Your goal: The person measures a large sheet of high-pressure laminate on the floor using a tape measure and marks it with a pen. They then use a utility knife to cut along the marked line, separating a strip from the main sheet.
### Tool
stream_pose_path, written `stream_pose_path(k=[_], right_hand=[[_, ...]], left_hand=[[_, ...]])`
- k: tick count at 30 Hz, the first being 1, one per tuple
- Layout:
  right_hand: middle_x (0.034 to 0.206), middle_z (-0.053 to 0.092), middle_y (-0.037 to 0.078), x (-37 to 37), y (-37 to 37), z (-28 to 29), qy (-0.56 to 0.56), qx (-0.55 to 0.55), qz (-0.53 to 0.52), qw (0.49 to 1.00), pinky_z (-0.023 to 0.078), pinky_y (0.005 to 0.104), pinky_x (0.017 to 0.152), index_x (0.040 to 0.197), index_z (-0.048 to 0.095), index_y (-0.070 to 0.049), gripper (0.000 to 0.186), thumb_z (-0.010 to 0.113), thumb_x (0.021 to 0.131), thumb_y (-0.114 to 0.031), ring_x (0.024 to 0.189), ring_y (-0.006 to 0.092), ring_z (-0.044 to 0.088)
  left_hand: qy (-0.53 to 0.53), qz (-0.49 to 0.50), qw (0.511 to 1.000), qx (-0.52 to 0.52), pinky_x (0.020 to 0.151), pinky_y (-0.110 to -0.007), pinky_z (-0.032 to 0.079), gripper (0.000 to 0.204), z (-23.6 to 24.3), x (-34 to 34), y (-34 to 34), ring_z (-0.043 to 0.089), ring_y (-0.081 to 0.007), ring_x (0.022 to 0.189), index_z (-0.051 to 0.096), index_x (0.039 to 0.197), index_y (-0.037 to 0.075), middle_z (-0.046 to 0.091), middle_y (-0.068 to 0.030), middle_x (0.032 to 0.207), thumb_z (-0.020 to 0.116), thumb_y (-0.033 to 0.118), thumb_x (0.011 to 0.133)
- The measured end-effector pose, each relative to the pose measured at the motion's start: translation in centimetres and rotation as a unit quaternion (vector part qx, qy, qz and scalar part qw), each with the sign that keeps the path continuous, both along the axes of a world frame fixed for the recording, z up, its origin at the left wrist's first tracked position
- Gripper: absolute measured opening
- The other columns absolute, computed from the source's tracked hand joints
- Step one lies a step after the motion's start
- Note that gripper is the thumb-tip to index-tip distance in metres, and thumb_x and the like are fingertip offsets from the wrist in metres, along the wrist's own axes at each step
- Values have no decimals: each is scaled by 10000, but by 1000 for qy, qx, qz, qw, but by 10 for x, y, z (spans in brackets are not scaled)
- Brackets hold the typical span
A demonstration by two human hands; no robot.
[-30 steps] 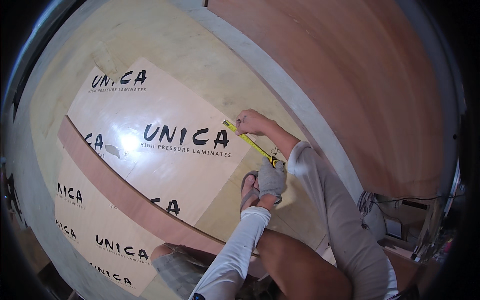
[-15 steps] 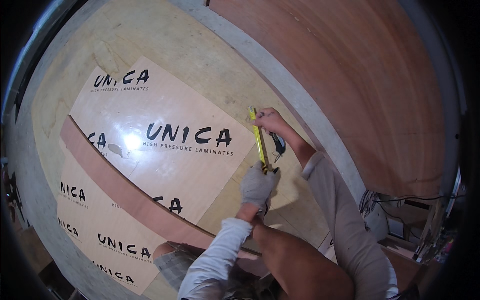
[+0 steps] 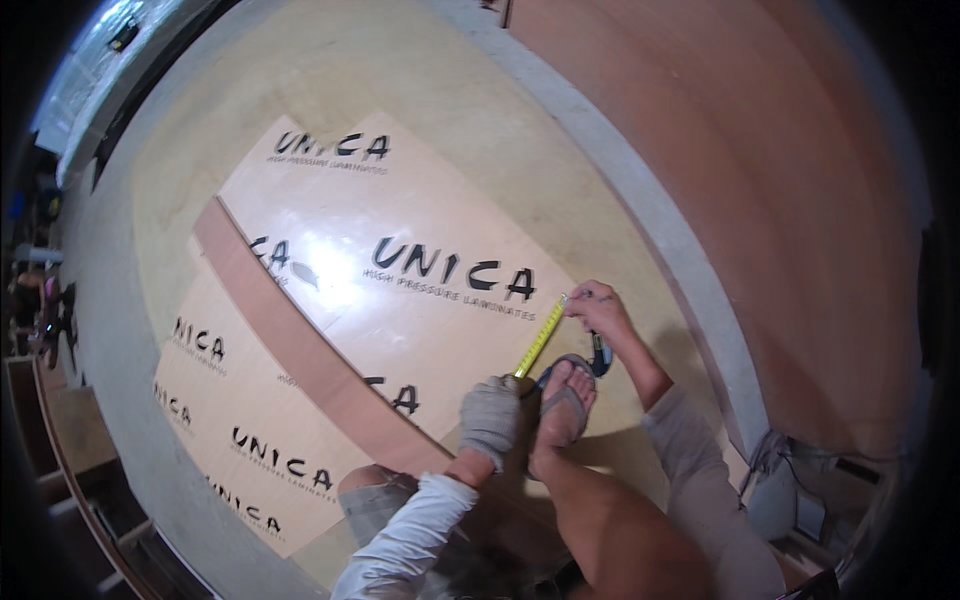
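Observation:
A yellow tape measure blade [image 3: 541, 337] is stretched between my two hands, over the board near the laminate sheet's right corner. My left hand [image 3: 490, 420], in a grey knit glove, is closed around the tape's case, which it mostly hides. The bare fingers of my right hand [image 3: 597, 303] pinch the blade's free end. Just below that hand shows a dark tool [image 3: 601, 354], its kind unclear; I cannot tell if the hand also holds it. The printed laminate sheet [image 3: 440, 335] lies left of the tape. My sandalled foot [image 3: 565, 405] rests beside the left hand.
A long narrow reddish strip [image 3: 300, 325] lies across the laminate sheets. Under them is a large pale board [image 3: 480, 130]. A big reddish-brown panel [image 3: 700, 200] stands along the right, beyond a grey strip of floor. Cables [image 3: 775, 450] lie at lower right.
The blade's free end and my right hand have swung nearer, and the tape now slants up to the right. The dark tool has shifted along with the right hand. My sandalled foot has come into view.

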State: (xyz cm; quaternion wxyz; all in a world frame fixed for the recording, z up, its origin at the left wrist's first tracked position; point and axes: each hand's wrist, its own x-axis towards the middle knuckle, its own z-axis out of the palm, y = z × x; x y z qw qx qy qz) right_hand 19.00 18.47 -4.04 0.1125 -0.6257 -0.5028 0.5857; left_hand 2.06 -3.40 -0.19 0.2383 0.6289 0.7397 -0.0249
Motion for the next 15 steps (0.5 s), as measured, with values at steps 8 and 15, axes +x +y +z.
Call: stream_pose_path(k=[8, 15], right_hand=[[817, 731, 42, -7, 1, -6, -39, 1, 86, 996, 512, 292, 516, 1103, 753, -26, 290, 808, 881, -205, 613, 104, 618], [803, 729, 14, -3, -2, 2, 22, -141, 233, 962, 494, 273, 552, 1083, 793, -41, 227, 783, 957, -229, 621, 92, 596]], left_hand=[[-24, 30, 999, 6, 698, -481, 562, 254, -1, 4, -6, 707, -319, 833, 671, 1135, 62, 688, -136, 969, 614, 270, 1001], [-42, 47, 997, 54, 707, -449, 557, 608, 14, 6, 21, 687, -286, 842, 509, 1513, 35, 677, -120, 1018, 626, 351, 1007]])
